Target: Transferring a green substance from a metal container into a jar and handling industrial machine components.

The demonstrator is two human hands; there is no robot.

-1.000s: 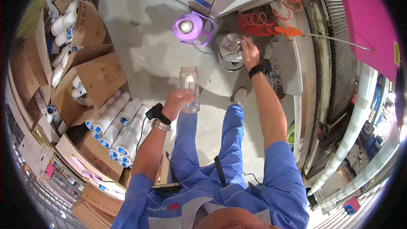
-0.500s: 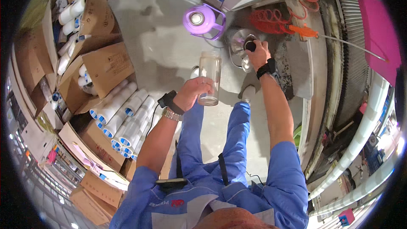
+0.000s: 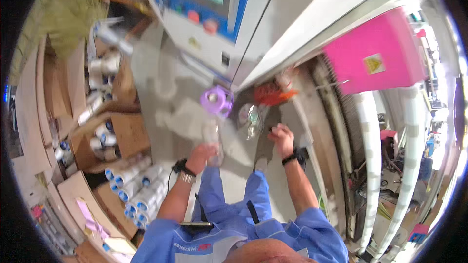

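Observation:
My left hand point(image 3: 202, 157) is closed around a tall clear cylindrical bottle point(image 3: 211, 134), held upright in front of my legs. My right hand point(image 3: 282, 140) is apart from it, fingers pinched together with a small dark piece at the fingertips; blur hides what it is. Past the bottle, a purple jug point(image 3: 214, 101) with a side handle stands on the floor. Right of the jug, shiny clear or metallic round items point(image 3: 251, 119) sit near my right hand.
A white machine cabinet point(image 3: 195, 44) with a screen and red buttons stands ahead. Orange coiled hose point(image 3: 270, 95) hangs beside a rail at the right, below a pink panel point(image 3: 375, 53). Cartons point(image 3: 131, 134) and stacked white rolls point(image 3: 139, 190) crowd the left.
My view has swung upward, bringing the cabinet screen into sight. My right hand has drawn back from the shiny items toward me. The bottle stays in my left hand.

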